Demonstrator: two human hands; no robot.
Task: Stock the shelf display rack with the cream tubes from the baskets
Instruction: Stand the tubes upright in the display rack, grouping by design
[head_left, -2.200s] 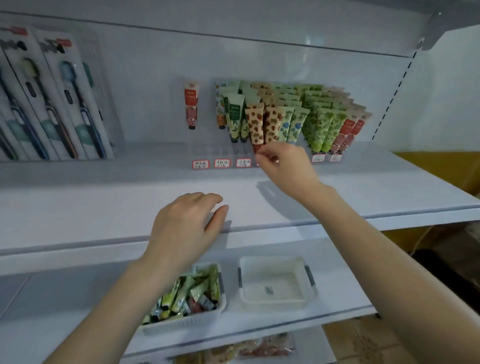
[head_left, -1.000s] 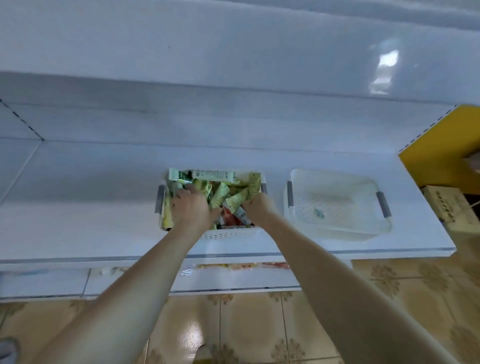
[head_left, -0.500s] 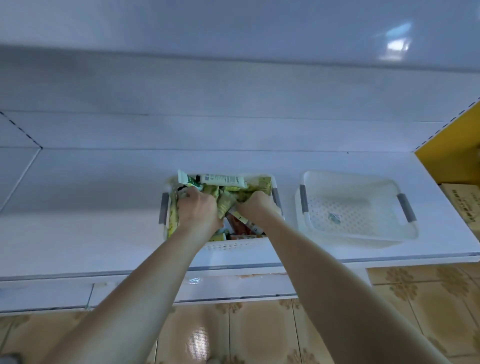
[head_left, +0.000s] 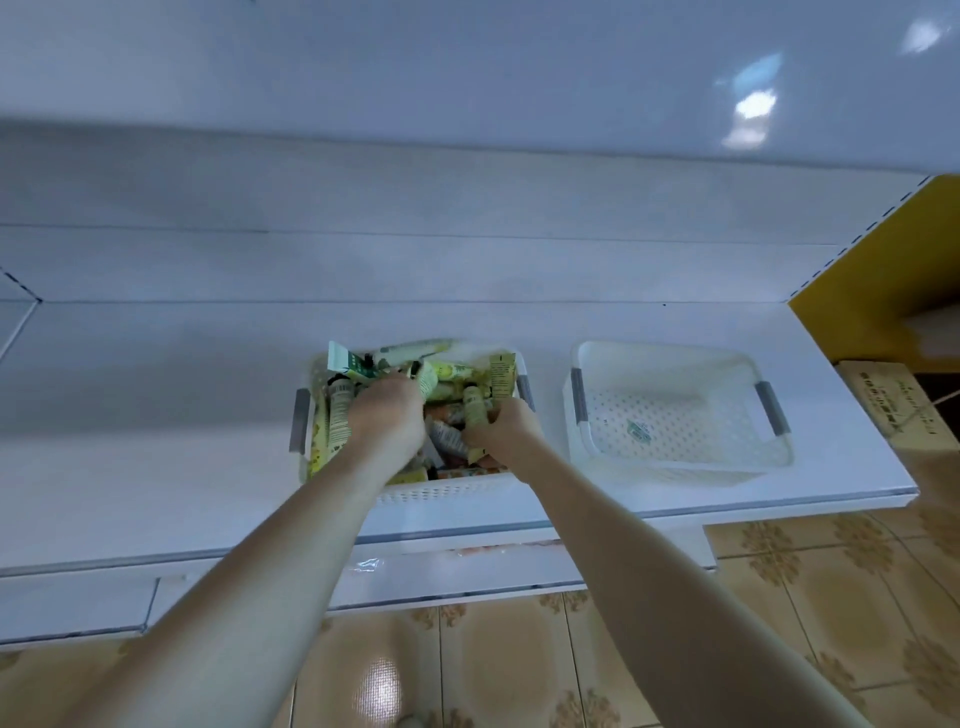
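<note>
A white basket (head_left: 441, 489) on the lower shelf holds several cream tubes (head_left: 337, 415) in green, yellow and orange prints. Both my hands are down inside it. My left hand (head_left: 387, 422) has its fingers curled round a yellow-green tube (head_left: 434, 375) near the basket's back. My right hand (head_left: 503, 432) grips a pale green tube (head_left: 474, 411) that stands up in front of its fingers. My palms hide the tubes beneath them. The display rack is out of view.
A second white basket (head_left: 675, 364) stands to the right, holding only a small sticker. The white shelf (head_left: 156, 415) stretches to the left, and an upper shelf juts overhead. A cardboard box (head_left: 893, 410) and a yellow panel (head_left: 883, 270) lie at the far right.
I have dropped my gaze from the display rack to the lower shelf. Both hands went down into the tube basket and now dig through it, closing on tubes.
</note>
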